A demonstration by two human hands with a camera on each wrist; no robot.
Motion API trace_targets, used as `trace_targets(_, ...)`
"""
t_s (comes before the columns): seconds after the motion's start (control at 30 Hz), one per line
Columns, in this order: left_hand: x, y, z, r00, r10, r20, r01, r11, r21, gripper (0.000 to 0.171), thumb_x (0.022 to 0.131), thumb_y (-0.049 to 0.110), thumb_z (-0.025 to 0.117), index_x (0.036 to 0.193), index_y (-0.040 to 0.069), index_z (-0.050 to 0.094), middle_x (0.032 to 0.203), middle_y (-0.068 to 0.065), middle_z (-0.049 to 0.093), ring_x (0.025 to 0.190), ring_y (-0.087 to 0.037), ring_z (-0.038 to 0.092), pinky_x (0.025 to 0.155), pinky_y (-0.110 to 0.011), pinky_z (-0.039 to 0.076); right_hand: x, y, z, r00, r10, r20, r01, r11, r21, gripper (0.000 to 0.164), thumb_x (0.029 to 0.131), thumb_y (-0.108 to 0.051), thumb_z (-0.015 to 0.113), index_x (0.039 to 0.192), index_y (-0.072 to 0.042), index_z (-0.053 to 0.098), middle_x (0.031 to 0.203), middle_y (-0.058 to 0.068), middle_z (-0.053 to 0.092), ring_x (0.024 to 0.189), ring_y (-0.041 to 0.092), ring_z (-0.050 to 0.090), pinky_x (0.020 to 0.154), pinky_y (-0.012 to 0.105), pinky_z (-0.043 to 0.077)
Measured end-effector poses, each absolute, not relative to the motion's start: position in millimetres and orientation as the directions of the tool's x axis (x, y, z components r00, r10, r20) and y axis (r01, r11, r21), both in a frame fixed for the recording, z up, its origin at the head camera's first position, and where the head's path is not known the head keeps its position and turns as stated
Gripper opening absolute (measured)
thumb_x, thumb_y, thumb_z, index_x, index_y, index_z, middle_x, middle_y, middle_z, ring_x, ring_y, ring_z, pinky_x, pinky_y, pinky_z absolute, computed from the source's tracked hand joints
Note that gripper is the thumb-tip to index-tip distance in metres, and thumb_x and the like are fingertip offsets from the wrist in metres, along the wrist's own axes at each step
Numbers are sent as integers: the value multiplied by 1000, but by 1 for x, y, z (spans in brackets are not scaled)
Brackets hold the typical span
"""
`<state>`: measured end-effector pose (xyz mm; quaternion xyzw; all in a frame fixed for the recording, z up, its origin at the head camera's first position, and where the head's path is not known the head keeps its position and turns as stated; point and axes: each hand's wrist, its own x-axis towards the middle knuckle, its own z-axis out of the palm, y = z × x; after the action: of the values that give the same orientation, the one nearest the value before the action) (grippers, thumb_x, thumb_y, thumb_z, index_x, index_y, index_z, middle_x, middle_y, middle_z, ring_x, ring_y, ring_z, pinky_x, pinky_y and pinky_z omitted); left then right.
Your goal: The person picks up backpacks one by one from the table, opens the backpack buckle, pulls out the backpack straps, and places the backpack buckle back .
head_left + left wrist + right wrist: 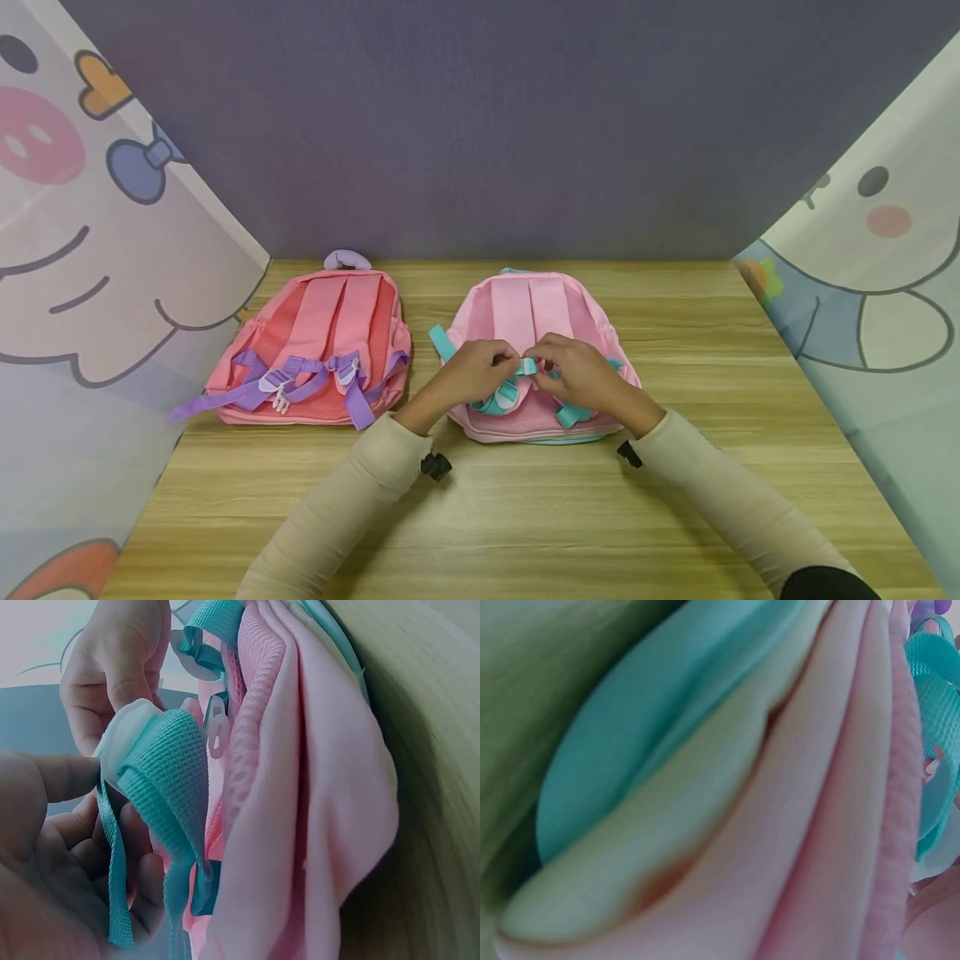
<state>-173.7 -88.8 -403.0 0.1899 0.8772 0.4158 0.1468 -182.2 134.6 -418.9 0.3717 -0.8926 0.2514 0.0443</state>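
Note:
A light pink backpack [551,304] lies with its shoulder straps facing up, teal webbing hanging from them. Both hands meet over its middle. My left hand [476,371] pinches a teal strap [528,367] beside a whitish plastic buckle [124,735]; the loose webbing tail [114,870] runs down past the fingers in the left wrist view. From the other side, the right hand [577,375] holds the same strap at the buckle, its fingertips partly hidden. A translucent clip [216,727] hangs close to the mesh back. In the right wrist view, the backpack's side covers most of the hand.
To the left lies a coral backpack [307,333] with purple straps [360,404] and white buckles. Both bags rest on a wood-grain table [510,525]. A dark panel [495,125] rises behind it, and cartoon-printed walls [885,333] stand at both sides.

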Motion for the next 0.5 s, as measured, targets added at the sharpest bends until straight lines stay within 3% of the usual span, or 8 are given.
trace_targets(0.5, -174, -88, -407, -880, 468, -73, 249, 588, 769, 18, 104, 24, 56, 102, 15, 72, 68, 5, 57, 49, -7, 45, 52, -23, 40, -180, 133, -424, -719, -637, 279, -688, 595, -416, 26, 86, -11, 73, 112, -10, 73, 95, -3, 67, 81, 9, 61, 72, 28, 52)
